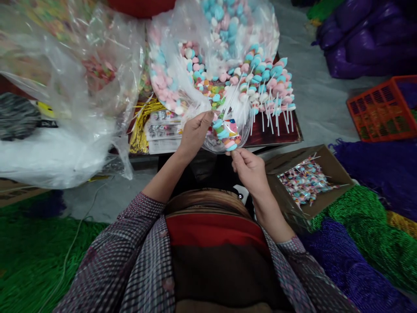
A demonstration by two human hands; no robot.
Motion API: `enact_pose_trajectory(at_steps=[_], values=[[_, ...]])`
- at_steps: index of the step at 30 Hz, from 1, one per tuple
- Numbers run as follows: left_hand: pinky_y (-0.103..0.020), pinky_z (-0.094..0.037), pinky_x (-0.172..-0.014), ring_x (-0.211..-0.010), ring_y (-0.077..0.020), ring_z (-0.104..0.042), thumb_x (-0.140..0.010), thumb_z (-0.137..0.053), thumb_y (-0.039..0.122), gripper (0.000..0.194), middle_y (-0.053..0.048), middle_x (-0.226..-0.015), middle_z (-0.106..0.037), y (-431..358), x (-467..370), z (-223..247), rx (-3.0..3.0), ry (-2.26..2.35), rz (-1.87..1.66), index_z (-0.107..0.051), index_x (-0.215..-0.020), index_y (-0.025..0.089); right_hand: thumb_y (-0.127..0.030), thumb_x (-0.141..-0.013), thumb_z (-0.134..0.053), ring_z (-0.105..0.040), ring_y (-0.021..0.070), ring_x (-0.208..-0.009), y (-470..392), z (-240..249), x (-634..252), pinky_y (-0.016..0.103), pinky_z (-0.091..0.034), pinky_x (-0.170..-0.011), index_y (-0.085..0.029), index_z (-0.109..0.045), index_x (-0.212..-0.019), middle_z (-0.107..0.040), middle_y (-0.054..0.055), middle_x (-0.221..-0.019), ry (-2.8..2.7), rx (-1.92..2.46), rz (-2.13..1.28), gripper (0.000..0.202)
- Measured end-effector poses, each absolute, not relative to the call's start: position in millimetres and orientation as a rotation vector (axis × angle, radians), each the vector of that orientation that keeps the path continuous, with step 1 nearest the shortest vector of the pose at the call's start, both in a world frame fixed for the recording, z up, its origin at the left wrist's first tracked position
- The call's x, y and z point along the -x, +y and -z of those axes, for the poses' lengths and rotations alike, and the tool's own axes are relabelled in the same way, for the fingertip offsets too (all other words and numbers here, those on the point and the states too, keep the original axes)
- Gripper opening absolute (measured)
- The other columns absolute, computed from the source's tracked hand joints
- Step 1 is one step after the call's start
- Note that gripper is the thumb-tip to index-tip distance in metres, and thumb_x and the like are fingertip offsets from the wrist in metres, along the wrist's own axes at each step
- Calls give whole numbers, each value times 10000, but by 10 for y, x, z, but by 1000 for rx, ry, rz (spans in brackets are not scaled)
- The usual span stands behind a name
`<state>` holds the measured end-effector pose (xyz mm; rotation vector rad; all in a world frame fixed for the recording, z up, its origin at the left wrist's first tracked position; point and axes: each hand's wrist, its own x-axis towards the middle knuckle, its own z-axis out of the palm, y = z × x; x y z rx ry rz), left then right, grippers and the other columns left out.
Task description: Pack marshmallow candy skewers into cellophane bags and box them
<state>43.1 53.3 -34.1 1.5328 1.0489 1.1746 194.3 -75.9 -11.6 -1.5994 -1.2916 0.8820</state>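
Observation:
Between my two hands is a skewer of pastel candies (223, 134), pink, blue, green and orange, with a shiny printed wrapper beside or around it. My left hand (198, 130) pinches its upper left end. At the lower right end, my right hand (249, 167) is closed on the skewer near the blue candy. Behind it lies a clear round container (246, 130), partly hidden. Finished-looking candy skewers with white sticks (276, 84) are piled on the dark table (276, 135) to the right.
Large clear bags (78, 95) cover the left side. Gold ties (140, 126) and printed wrappers (163, 130) lie at the table edge. A cardboard box (339, 167) of wrapped candies, an orange crate (379, 108) and green cord bundles (368, 213) are on the right.

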Motion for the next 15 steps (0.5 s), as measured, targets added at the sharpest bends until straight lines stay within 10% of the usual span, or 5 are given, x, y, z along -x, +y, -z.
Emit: enact_pose_trajectory(at_steps=[15], values=[[-323, -541, -825, -832, -177, -700, -956, -590, 553, 362, -41, -850, -780, 411, -429, 287, -1769, 1071, -1201, -817, -1016, 279, -666, -908, -582, -383, 80, -451, -779, 83, -1893, 225, -327, -495, -188, -700, -799, -455, -71, -474, -1169, 1584, -1001, 505]])
